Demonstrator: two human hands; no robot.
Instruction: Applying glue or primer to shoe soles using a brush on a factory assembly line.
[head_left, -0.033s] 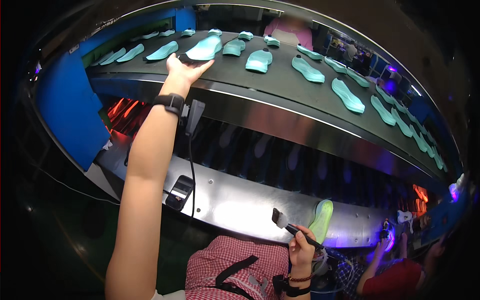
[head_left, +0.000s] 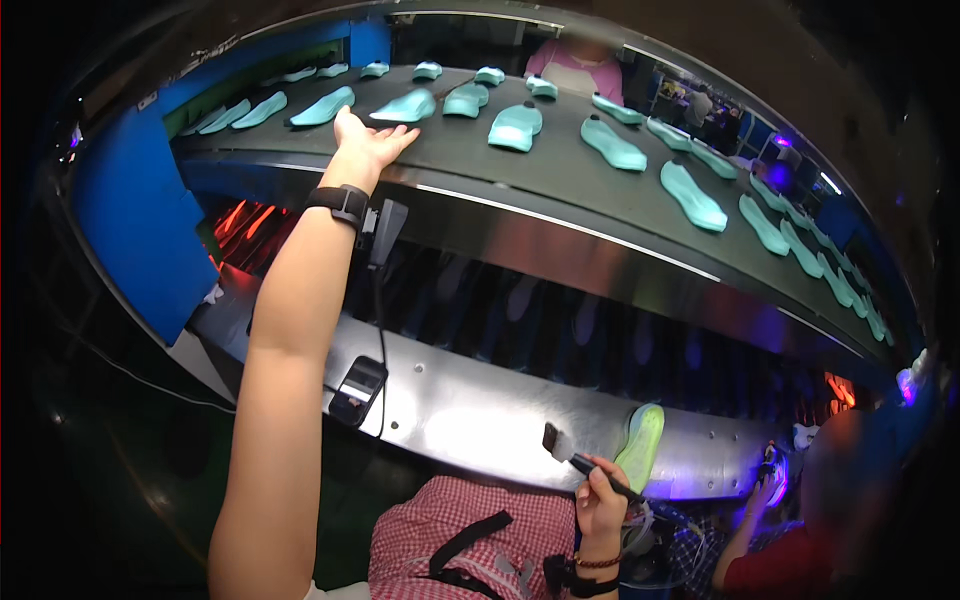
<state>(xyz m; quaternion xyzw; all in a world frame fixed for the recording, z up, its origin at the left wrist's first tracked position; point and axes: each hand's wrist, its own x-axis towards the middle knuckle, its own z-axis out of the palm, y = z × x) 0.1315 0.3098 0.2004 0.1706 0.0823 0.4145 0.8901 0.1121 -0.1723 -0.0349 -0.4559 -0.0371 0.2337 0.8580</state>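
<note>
Just beyond left hand [head_left: 371, 148], its fingers spread and empty, head view: turquoise sole [head_left: 405, 106] lies on dark belt [head_left: 550, 178]; moment ago raised at those fingers, so apparently released. Right hand [head_left: 601, 503]: fingers pinching brush [head_left: 583, 464], near yellow-green sole [head_left: 642, 440].

Blue sole [head_left: 404, 106] was on L hand [head_left: 370, 145] b4; now it's down on the belt [head_left: 555, 162], just past the fingers. L hand's got nothing in it now. Co-worker's blurry head [head_left: 838, 470] came in on R, covering some of the white thing [head_left: 803, 436].
</note>
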